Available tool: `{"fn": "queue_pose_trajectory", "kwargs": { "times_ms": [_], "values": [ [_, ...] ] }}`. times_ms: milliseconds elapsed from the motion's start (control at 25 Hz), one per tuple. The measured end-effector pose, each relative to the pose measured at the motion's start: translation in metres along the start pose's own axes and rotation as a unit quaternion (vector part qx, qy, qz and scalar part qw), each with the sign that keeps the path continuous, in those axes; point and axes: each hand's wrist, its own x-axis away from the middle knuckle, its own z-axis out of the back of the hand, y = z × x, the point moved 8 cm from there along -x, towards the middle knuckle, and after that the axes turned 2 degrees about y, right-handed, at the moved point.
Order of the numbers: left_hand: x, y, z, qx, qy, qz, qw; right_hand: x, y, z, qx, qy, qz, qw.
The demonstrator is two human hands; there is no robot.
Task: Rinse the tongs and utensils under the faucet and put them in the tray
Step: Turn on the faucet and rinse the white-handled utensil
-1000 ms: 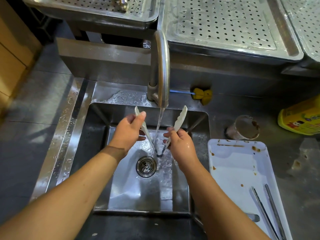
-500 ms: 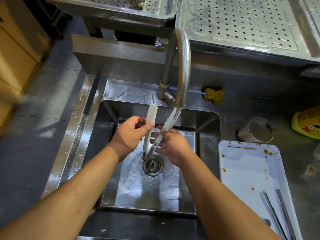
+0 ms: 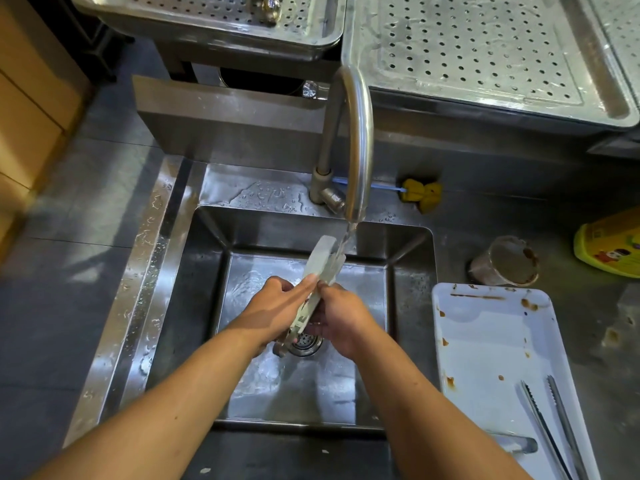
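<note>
White-tipped tongs [image 3: 320,261] stand tilted over the steel sink [image 3: 207,306], their arms pressed together and their tips in the running water from the curved faucet [image 3: 356,133]. My left hand [image 3: 273,310] grips the tongs from the left and my right hand [image 3: 341,320] grips them from the right, both around the middle of the arms. The hinge end points down near the drain [image 3: 306,341]. A white stained tray [image 3: 491,341] lies right of the sink, with metal tongs [image 3: 550,424] in its near end.
A dirty glass cup [image 3: 505,261] stands behind the tray. A yellow bottle [image 3: 609,247] lies at the right edge. A yellow brush [image 3: 420,194] rests behind the faucet. Perforated steel trays [image 3: 485,46] sit on the raised shelf at the back.
The tongs' arms, spread wide apart a second ago, have been squeezed together. My hands have come close together, and the tips now sit under the water stream.
</note>
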Motion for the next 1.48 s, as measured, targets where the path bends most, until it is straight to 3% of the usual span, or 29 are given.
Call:
{"fn": "queue_pose_trajectory", "kwargs": {
  "times_ms": [160,360,440,640,720,800,880,960,1040,1120,1200,1280,1360,1400,1480],
  "values": [
    [-0.011,0.026,-0.004,-0.059,-0.008,-0.057,0.997,0.001,-0.014,-0.001,-0.041,-0.014,-0.007,0.999],
    [-0.006,0.067,-0.02,-0.263,0.001,-0.159,0.951,-0.006,-0.04,0.003,-0.139,0.038,-0.019,0.989],
    [-0.004,0.075,-0.011,-0.221,0.013,-0.177,0.959,-0.01,-0.048,0.007,-0.169,0.046,-0.01,0.985],
    [-0.005,0.062,-0.001,0.044,-0.074,-0.149,0.985,-0.014,-0.058,0.032,-0.32,0.062,-0.008,0.945],
    [-0.006,0.064,-0.004,0.133,-0.059,-0.149,0.978,-0.013,-0.059,0.038,-0.365,0.055,0.005,0.929],
    [-0.009,0.072,-0.002,0.153,-0.004,-0.158,0.975,-0.01,-0.063,0.045,-0.361,0.032,0.018,0.932],
    [-0.008,0.084,-0.002,0.073,0.043,-0.182,0.98,-0.006,-0.065,0.053,-0.341,0.025,0.023,0.939],
    [-0.004,0.098,-0.01,-0.098,0.052,-0.225,0.968,-0.003,-0.063,0.062,-0.356,0.044,0.018,0.933],
    [0.003,0.11,-0.021,-0.244,0.041,-0.288,0.925,-0.003,-0.058,0.065,-0.376,0.061,0.004,0.925],
    [0.012,0.119,-0.029,-0.378,0.042,-0.351,0.856,-0.004,-0.052,0.058,-0.363,0.068,-0.019,0.929],
    [0.014,0.119,-0.03,-0.49,0.052,-0.359,0.793,-0.009,-0.048,0.046,-0.298,0.072,-0.039,0.951],
    [0.012,0.117,-0.024,-0.552,0.085,-0.331,0.761,-0.012,-0.046,0.032,-0.239,0.065,-0.048,0.968],
    [0.005,0.112,-0.014,-0.56,0.094,-0.293,0.769,-0.012,-0.049,0.02,-0.189,0.049,-0.046,0.98],
    [0.001,0.106,-0.009,-0.539,0.078,-0.272,0.793,-0.012,-0.051,0.015,-0.167,0.038,-0.041,0.984],
    [-0.004,0.092,-0.002,-0.427,0.011,-0.227,0.875,-0.011,-0.055,0.008,-0.151,0.023,-0.024,0.988]
  ]
}}
